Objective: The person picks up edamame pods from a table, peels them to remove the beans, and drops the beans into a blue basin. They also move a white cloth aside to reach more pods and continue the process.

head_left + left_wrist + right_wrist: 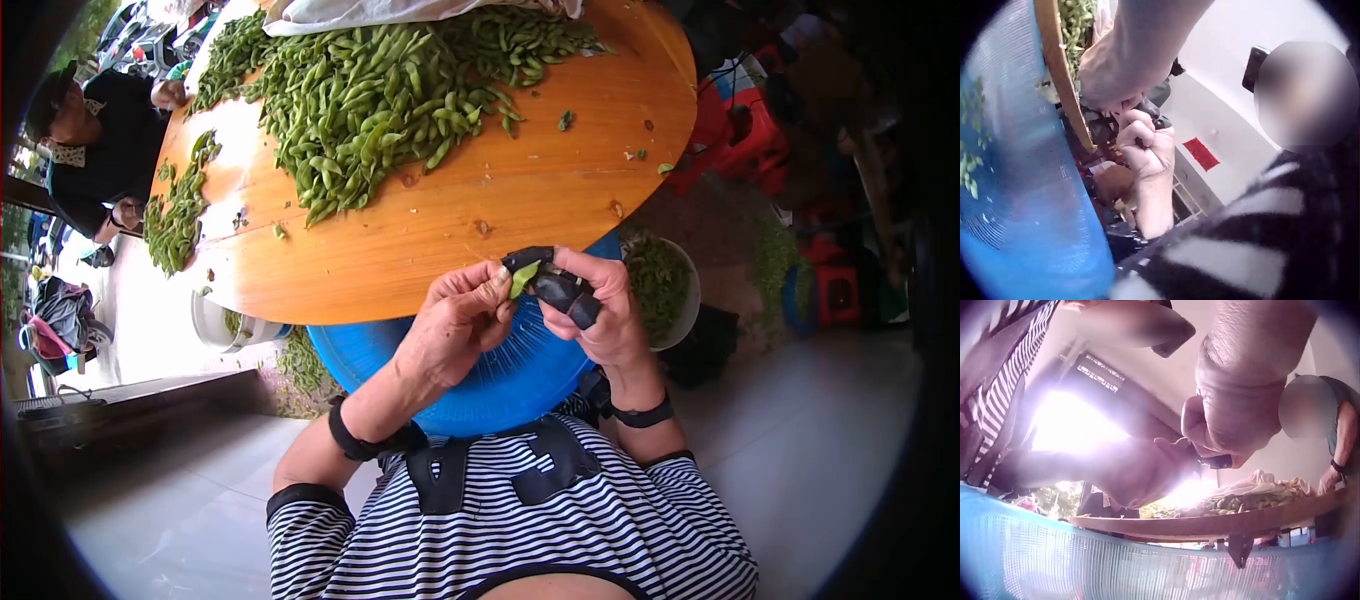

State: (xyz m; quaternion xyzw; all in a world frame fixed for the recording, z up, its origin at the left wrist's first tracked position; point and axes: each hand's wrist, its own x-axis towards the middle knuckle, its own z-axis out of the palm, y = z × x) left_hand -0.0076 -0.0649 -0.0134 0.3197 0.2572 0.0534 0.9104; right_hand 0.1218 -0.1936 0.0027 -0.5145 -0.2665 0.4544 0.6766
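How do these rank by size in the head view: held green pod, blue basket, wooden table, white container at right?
1. Wooden table
2. Blue basket, partly hidden
3. White container at right, partly hidden
4. Green pod, clearly smallest

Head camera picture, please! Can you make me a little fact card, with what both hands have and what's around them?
Left hand: pinches a green pod
Right hand: black covers on its fingers; holds the same pod
Below the hands: blue basket
Table: wooden, with a big pile of green pods
Behind the pile: white cloth
Beside the basket: white bucket with greens inside
Other person: at the table's left side
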